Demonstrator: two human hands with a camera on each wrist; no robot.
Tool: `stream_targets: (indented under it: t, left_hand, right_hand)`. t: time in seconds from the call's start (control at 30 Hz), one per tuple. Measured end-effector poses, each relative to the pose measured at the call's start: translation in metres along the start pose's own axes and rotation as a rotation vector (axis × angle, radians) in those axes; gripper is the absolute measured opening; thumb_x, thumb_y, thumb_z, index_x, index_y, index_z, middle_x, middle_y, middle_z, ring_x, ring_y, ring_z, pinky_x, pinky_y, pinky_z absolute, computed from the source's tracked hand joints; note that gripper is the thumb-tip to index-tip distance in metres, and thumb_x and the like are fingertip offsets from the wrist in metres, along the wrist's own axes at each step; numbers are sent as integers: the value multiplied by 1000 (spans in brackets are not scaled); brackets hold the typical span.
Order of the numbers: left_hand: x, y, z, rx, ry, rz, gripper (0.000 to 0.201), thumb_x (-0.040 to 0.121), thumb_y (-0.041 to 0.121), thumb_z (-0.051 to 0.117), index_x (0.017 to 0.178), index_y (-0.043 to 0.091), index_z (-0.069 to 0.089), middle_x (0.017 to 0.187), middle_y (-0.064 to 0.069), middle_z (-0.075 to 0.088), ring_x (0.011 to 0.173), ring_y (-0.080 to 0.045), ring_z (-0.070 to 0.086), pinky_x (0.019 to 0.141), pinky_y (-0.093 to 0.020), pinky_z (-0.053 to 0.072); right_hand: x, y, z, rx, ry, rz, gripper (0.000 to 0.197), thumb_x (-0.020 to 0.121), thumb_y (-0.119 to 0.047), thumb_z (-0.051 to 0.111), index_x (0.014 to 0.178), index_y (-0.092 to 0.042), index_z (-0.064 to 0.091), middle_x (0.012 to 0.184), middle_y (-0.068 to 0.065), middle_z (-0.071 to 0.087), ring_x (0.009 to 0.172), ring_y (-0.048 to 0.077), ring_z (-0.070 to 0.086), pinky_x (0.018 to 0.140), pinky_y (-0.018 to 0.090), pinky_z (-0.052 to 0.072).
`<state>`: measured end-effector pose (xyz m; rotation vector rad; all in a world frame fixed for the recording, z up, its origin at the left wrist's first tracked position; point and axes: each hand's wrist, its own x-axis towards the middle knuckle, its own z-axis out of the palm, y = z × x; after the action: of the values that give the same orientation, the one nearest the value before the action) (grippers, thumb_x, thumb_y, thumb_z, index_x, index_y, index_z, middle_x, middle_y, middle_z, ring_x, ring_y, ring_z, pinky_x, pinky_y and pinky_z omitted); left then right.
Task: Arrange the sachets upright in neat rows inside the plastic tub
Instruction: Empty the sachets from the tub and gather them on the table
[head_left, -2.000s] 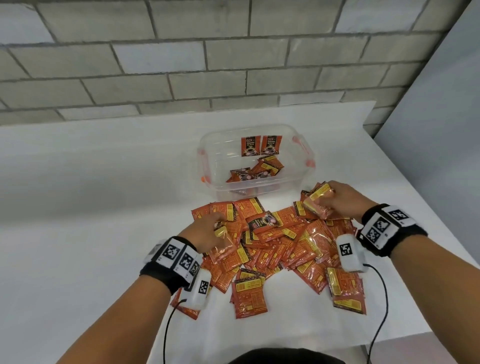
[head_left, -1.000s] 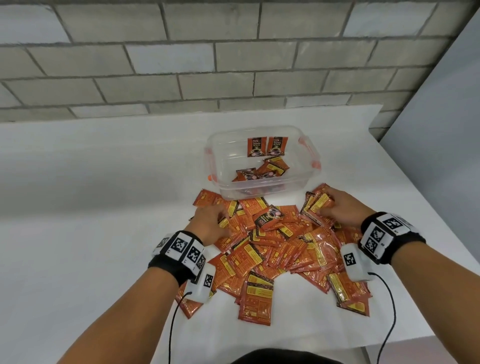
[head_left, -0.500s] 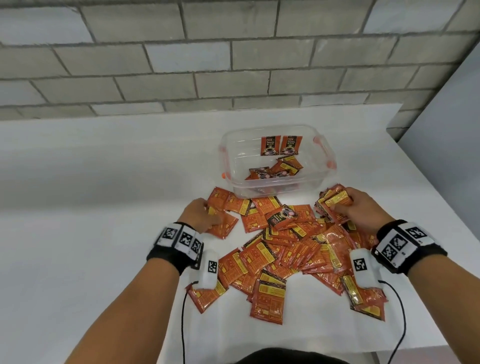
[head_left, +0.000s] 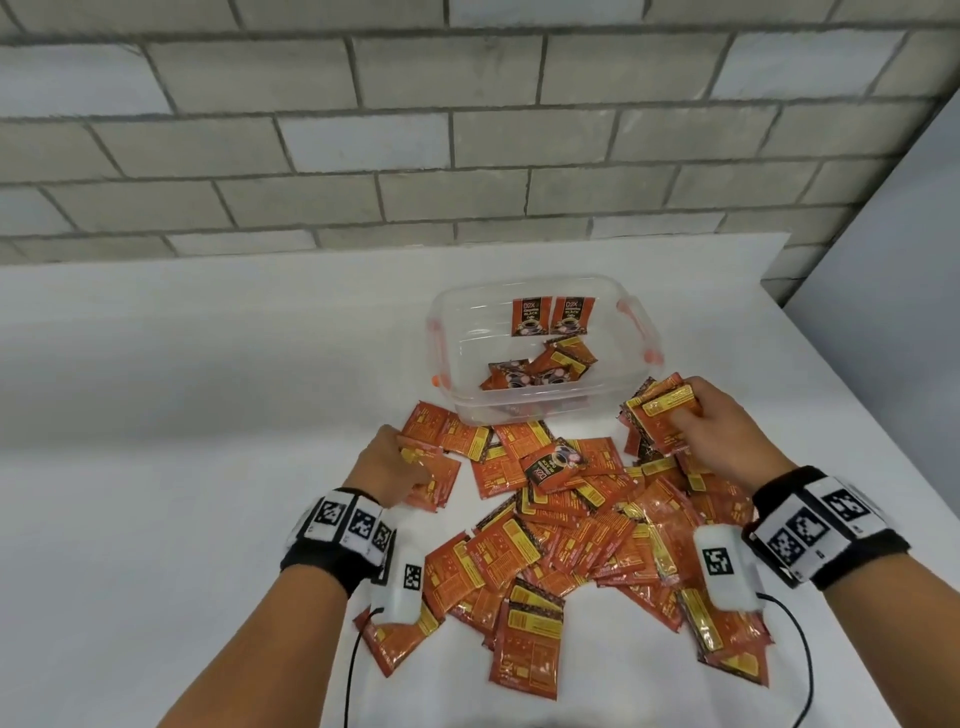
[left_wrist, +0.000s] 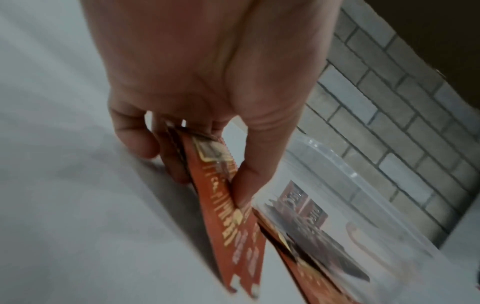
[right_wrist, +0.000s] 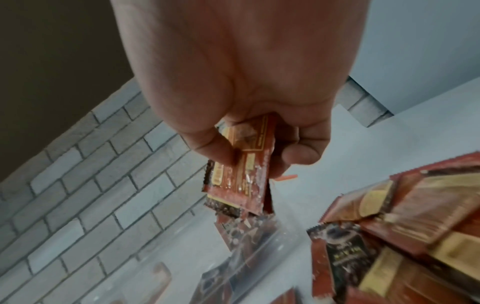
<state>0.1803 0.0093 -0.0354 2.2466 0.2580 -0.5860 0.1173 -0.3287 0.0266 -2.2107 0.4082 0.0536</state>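
Note:
A clear plastic tub (head_left: 540, 410) with orange clips stands on the white table. Two sachets (head_left: 548, 316) stand upright against its far wall and several lie loose on its floor. A heap of orange sachets (head_left: 587, 525) spreads in front of it. My left hand (head_left: 395, 465) pinches a couple of sachets (left_wrist: 228, 216) at the heap's left edge, thumb on top. My right hand (head_left: 711, 421) grips a small stack of sachets (head_left: 660, 415) just right of the tub's near corner; the right wrist view shows the stack (right_wrist: 241, 170) between thumb and fingers.
A grey brick wall (head_left: 467, 130) runs behind the table. The table's right edge (head_left: 883, 415) lies close to my right hand, with a grey panel beyond it. Bare white tabletop (head_left: 182, 415) stretches to the left of the heap.
My left hand slid leftward out of the heap, dragging a couple of sachets to its left edge. My right hand stayed by the tub's corner with its stack and lifted slightly.

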Motion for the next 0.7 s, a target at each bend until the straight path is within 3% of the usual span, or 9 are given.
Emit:
stream_targets:
  t: [0.07,0.17,0.2,0.3,0.37,0.43,0.5,0.6,0.7]
  left_hand:
    - [-8,0,-10,-186,2,3,38,83,10,71,110,12,43,89,-6,63,66,-13,63,48,-19,50]
    - [-14,-1,-31,-423,110,-5,35,81,11,74,110,7,55,93,-12,69,74,-24,70,68,-37,60]
    - [-16,4,-41,-529,184,10,28,83,7,70,109,6,59,94,-15,70,72,-24,71,67,-39,60]
    - [-13,46,-64,-682,369,158,10,88,3,61,93,12,63,90,-12,68,66,-13,70,52,-27,57]
    - [-3,86,-65,-710,311,231,13,84,4,65,89,16,67,88,-9,70,72,-19,72,60,-38,60]
    - [10,119,-49,-620,106,262,19,80,2,69,73,19,73,87,-7,73,70,-22,72,68,-45,60]
    - [28,140,-26,-329,-25,261,14,82,5,68,74,16,73,97,-11,72,75,-22,70,73,-39,60]
    - [56,149,1,66,23,211,14,81,15,69,86,3,72,85,-8,71,67,-19,64,53,-25,50]
    - [67,146,13,173,57,137,19,81,16,67,69,7,56,68,-5,60,55,-15,52,44,-20,38]
  right_hand:
    - [0,-9,-6,52,32,-18,16,95,-14,46,107,-20,55,94,1,64,83,17,61,68,28,44]
    - [6,-25,-9,84,62,-62,16,95,-13,48,105,-21,56,91,-2,63,79,12,60,64,27,44]
    - [8,-32,-9,92,61,-81,16,95,-12,48,105,-21,56,92,-3,64,79,12,61,64,27,46]
    - [29,-56,3,157,26,-142,19,94,-9,50,96,-27,54,94,-5,65,79,11,65,70,30,54]
    - [51,-73,18,165,27,-132,21,92,-9,55,89,-30,53,93,-7,63,78,8,61,67,25,49]
    - [74,-83,36,159,17,-64,14,89,-10,59,95,-23,55,94,-3,63,76,8,59,64,23,46]
    - [97,-85,53,73,-19,-7,9,88,-8,59,90,-16,60,92,1,66,77,13,62,63,26,50]
    - [122,-82,72,-309,-95,37,16,89,-9,53,97,-3,66,100,13,69,84,26,66,63,27,51]
    - [132,-79,81,-535,-163,81,13,92,-12,52,98,-3,61,109,14,68,97,28,66,72,28,50]
